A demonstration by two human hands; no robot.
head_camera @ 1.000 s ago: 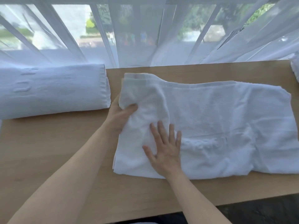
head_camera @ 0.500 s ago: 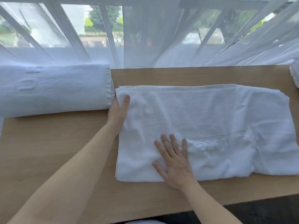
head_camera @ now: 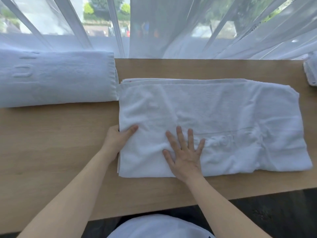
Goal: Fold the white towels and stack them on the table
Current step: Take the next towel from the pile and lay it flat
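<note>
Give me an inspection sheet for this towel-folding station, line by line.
Surface: wooden table, bare around the towels.
Job's things: towel lying flat in layers, creased at right; folded stack at far left touching its corner; another towel at the right edge, mostly cut off.
Clutter: nothing seen.
Grippers: left hand pinching the towel's left edge, thumb on top; right hand flat on it, fingers spread.
Cables: nothing seen.
Surroundings: sheer curtain over a window behind the table.

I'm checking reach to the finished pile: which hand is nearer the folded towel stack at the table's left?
Left. The left hand grips the spread towel's left edge, just below the folded stack; the right hand lies flat farther right.
</note>
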